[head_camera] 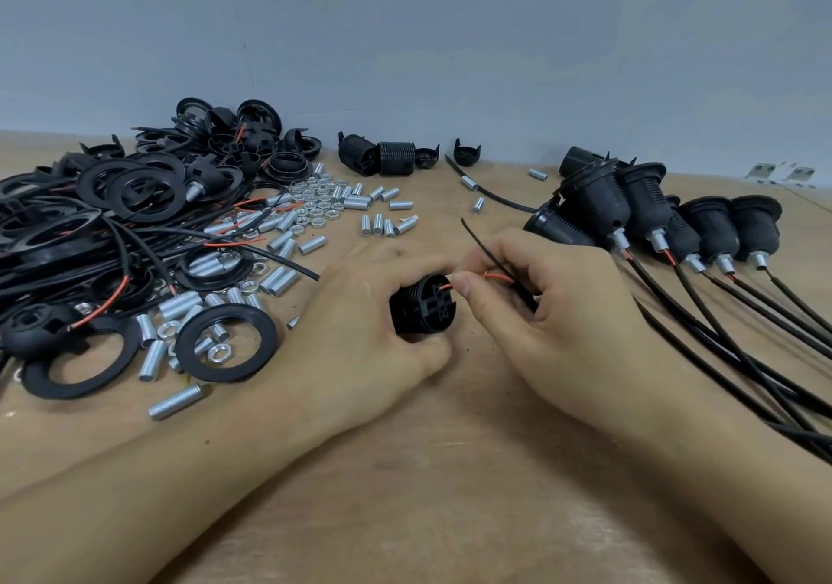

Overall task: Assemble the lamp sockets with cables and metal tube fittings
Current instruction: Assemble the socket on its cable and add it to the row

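My left hand (360, 313) grips a black lamp socket body (421, 306) lying on its side, its terminal end facing right. My right hand (549, 308) pinches a thin red wire (497, 277) of a black cable (484, 248), and the wire's tip sits at a terminal hole in the socket. The cable's free black strand sticks up and left above my fingers. Both hands rest on the wooden table (450, 471) at its middle.
Several finished sockets with cables (653, 218) lie in a row at the right. A heap of black rings, caps and cables (135, 205) fills the left. Threaded metal tubes (279, 245) and hex nuts (315, 205) are scattered between. Spare socket bodies (382, 157) stand by the wall.
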A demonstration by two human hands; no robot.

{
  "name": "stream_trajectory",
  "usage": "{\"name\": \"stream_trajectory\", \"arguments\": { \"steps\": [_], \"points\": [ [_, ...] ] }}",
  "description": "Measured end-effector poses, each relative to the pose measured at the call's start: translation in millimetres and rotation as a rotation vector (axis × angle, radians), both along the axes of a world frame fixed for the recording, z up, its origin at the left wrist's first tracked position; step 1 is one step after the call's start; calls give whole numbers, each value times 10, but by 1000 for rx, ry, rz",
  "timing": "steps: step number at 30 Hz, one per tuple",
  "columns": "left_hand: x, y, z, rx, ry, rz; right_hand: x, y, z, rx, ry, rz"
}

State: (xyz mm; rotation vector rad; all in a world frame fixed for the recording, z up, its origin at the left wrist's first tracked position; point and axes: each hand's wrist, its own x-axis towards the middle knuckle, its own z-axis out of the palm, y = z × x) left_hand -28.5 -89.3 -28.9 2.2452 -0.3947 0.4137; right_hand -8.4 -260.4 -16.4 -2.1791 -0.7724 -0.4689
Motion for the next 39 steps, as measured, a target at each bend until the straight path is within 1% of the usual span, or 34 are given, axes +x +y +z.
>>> {"name": "stream_trajectory", "arguments": {
  "steps": [3,7,10,15,22,23,27,34,37,39],
  "points": [
    [1,-1,-2,32,-32,-20,7,5,-16,24,62,33],
    [7,7,-11,-84,-42,-85,-10,26,-27,108,60,21],
    [15,18,-23,-144,8,-152,-12,30,-15,83,44,39],
    [35,56,-27,-165,66,-208,4,13,-6,99,80,82],
    [24,44,-21,-161,19,-253,-18,22,-40,59,-33,96],
    [32,46,-20,-164,24,-254,-10,26,-45,78,-17,99],
    [56,54,-29,-144,19,-253,54,-14,-45,210,208,180],
    [62,80,16,-123,64,-244,54,-28,-32,144,169,133],
    [70,93,24,-107,84,-248,60,-43,-2,235,248,182],
    [69,91,23,-104,85,-249,42,-39,7,250,214,219]
  ]
}}
